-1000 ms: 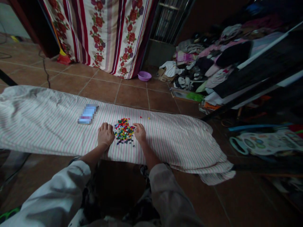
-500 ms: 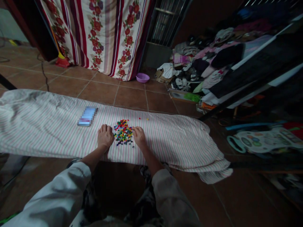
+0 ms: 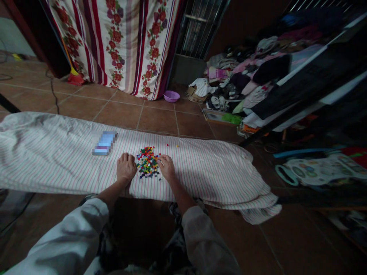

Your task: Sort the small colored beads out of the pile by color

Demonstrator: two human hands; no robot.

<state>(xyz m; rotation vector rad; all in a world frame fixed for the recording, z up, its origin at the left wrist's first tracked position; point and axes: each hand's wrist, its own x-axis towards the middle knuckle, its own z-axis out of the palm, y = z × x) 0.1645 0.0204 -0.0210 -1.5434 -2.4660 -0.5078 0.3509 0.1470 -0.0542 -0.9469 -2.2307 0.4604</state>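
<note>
A heap of tiny multicoloured pieces (image 3: 147, 162), too small to name by kind, lies on a striped cloth (image 3: 215, 164) between my hands. My left hand (image 3: 126, 167) rests palm down on the cloth just left of the heap, its fingers stretched forward and holding nothing. At the heap's right edge, my right hand (image 3: 166, 167) reaches in with fingertips touching the outer pieces. Its fingers look slightly apart, and I see nothing held in them. Beyond the heap sit a loose red piece (image 3: 168, 145) and a loose yellow piece (image 3: 177, 146).
A phone (image 3: 104, 143) with a blurred screen lies on the cloth to the left. Past the surface, a purple basin (image 3: 171, 96) stands on the tiled floor near a flowered curtain (image 3: 116, 46). Piled clothes (image 3: 237, 80) fill the back right.
The fingers of my right hand have loosened from a pinch and spread a little at the heap's edge. My left hand stays in place. The view has shifted slightly.
</note>
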